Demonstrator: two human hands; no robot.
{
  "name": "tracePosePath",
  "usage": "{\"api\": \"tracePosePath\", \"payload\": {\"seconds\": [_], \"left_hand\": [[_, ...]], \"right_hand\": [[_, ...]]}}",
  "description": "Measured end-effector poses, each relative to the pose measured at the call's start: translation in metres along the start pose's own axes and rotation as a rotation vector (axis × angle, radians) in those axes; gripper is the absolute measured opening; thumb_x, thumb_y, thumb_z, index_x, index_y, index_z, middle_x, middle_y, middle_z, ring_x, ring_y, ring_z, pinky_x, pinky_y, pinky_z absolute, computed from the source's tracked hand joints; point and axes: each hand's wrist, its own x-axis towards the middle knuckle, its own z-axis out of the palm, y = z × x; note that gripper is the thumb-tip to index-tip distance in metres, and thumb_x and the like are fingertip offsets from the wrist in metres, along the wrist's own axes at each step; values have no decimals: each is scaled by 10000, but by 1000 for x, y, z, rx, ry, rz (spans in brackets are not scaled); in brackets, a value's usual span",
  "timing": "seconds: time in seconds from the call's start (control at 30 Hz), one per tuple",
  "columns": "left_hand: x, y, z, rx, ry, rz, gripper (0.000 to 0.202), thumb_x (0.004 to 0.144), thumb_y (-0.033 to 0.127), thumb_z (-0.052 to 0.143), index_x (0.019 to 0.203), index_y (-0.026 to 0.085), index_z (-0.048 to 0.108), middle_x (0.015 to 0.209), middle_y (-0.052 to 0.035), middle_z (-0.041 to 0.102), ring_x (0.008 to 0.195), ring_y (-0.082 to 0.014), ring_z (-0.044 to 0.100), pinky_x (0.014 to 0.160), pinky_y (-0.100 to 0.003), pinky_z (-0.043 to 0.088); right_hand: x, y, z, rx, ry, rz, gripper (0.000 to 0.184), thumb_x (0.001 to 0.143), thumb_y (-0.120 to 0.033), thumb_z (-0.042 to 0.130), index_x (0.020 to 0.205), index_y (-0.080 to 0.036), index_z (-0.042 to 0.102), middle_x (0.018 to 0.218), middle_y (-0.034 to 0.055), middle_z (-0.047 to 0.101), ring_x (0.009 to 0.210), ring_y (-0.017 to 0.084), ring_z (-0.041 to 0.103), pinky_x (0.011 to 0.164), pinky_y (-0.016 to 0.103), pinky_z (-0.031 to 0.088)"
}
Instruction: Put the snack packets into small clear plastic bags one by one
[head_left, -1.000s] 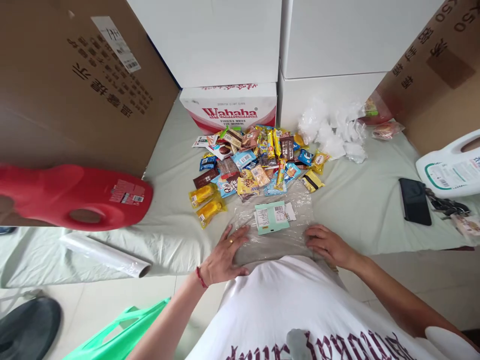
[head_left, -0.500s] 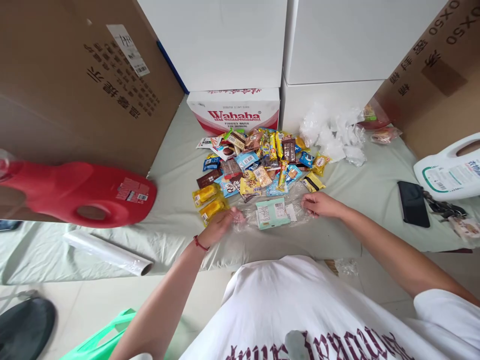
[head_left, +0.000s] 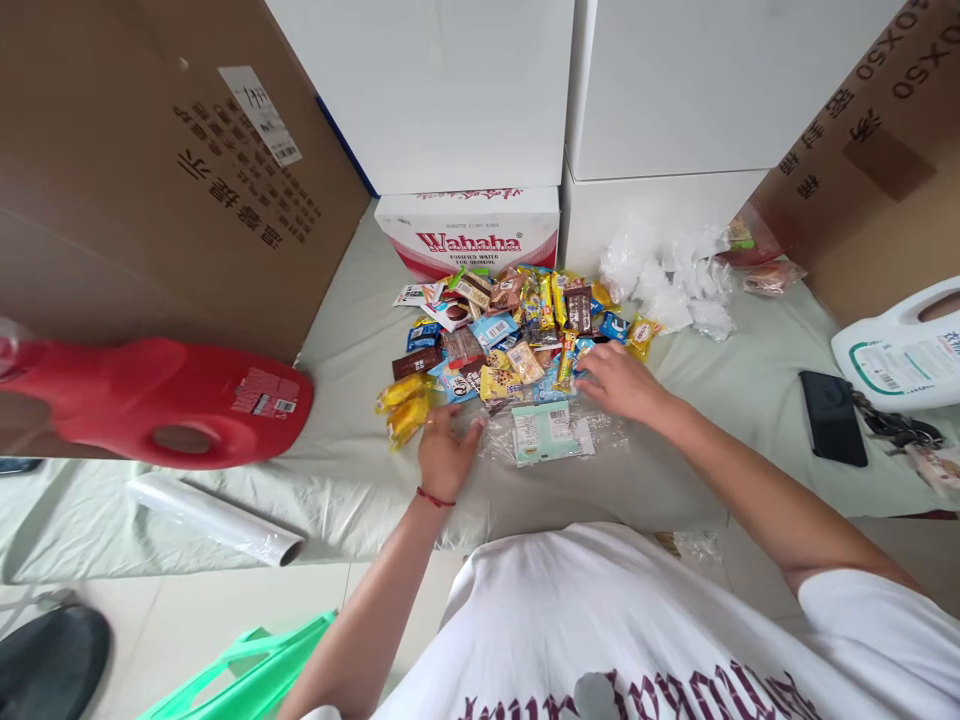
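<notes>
Pale green cloth (head_left: 341, 325) covers the surface, cartons behind. We mark left hand (head_left: 448, 452) open, thumb apart from fingers, just beside two yellow packets (head_left: 409, 420); no object seen in it. Right hand (head_left: 626, 385) reaches over the snack pile's right near edge, fingers bent; can't tell whether they pinch anything. Containers: white-and-red Wahaha carton (head_left: 469, 235) far, contents hidden; red jug (head_left: 259, 400) on its side, left; white jug (head_left: 896, 360), right, contents not visible. Snack pile (head_left: 501, 330): small mixed wrappers, yellow, blue, brown, heaped near side of that carton. Mint-green packet (head_left: 536, 445) lies flat between hands, near side of pile, white printed panels, barcode; crumpled clear plastic (head_left: 611, 432) around it, can't tell if over or under.
</notes>
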Motion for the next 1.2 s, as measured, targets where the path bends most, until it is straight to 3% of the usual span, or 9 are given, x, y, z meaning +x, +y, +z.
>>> {"api": "tracePosePath", "payload": {"seconds": [0.1,0.2,0.27,0.4,0.6,0.83,1.03,1.1,1.2], "left_hand": [[-12,12,-5,131,296,119,430,816,385,672,1160,128,646,1157,-173,626,1056,-314,618,831,-407,501],[-34,18,-10,216,452,286,249,885,273,591,1077,156,697,1066,-155,643,1021,-297,600,848,-410,472],[-50,22,-8,250,379,491,210,903,222,569,1031,217,736,1002,-118,671,941,-266,591,850,-406,441],[-62,36,8,296,-37,740,375,927,190,566,1246,335,702,1085,-85,703,976,-260,579,853,-413,393],[-49,53,32,461,-275,560,424,942,158,525,1320,291,663,986,-121,672,938,-289,552,794,-418,388],[-56,14,32,126,-175,503,249,937,213,525,933,260,770,838,-82,669,910,-264,552,837,-416,422],[-47,-5,15,-219,242,105,433,1007,367,356,1310,190,610,1221,-139,632,1180,-285,544,1054,-500,417],[-41,2,14,-93,166,17,479,990,475,411,1317,182,604,1390,-175,556,1342,-342,453,1133,-572,337],[-36,13,13,93,-23,19,335,816,489,686,996,207,708,1496,-154,497,1465,-432,296,1158,-650,269]], "right_hand": [[32,-22,10,-18,-93,-106,442,953,-412,645,1305,-145,630,1178,161,670,1169,330,501,959,396,396],[55,-34,25,-56,-177,-64,485,890,-415,733,1262,-119,638,1149,186,693,1193,366,494,955,424,391],[62,-35,30,-79,-200,-40,371,899,-341,718,1192,-120,665,1094,183,714,1181,365,511,949,426,387],[64,-30,28,-73,-198,-66,233,915,-235,658,1122,-137,699,1050,154,731,1120,333,552,910,388,384],[29,-37,15,-21,-199,-278,267,958,-141,503,1098,-142,730,1005,124,715,961,249,593,863,332,386],[-38,-54,58,-34,-352,-558,643,918,-76,493,1550,-180,433,997,114,701,985,274,575,776,325,423],[-43,-62,70,-40,-345,-534,654,909,-91,542,1543,-228,461,936,116,686,1012,284,572,827,342,429],[-40,-63,66,-42,-365,-542,649,907,-91,541,1537,-232,474,924,111,686,992,279,576,809,333,429],[-38,-60,61,-15,-379,-547,647,883,-91,552,1511,-244,514,927,109,681,956,274,578,782,329,428]]}}
